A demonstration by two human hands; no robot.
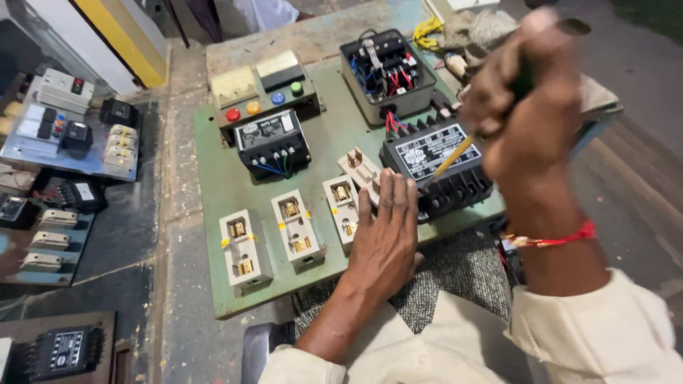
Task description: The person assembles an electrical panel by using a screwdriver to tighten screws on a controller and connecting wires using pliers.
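Clearly the work in hand was on the black contactor block [440,165], mounted on the green panel board [220,185] that lay tilted across the person's lap and the tabletop. The right hand [530,114] was raised above the block, its fingers [491,96] wrapped tight around the dark handle of a screwdriver [455,155]; the yellowish shaft ran down and to the left from the fist, its tip resting on the block's white label plate or just over it, which of the two I could not tell. The left hand [384,235] lay flat, fingers [398,195] spread narrow and holding nothing, pressing on the board, with the fingertips touching the block's near left corner and just beside the loose cream fuse carrier [361,171].

By my judgement the step was the loosening or tightening of a screw on the block, with the left hand steadying the board. The next move would call for seating the tip squarely in a screw head and turning without letting the board slide.

Left of the flat hand stood three cream fuse holders [295,231] in a row. Beyond the fingertips sat a smaller black unit [272,142] with blue wires, a row of coloured push buttons [263,103], and an open grey box [388,75] of red and blue wiring.
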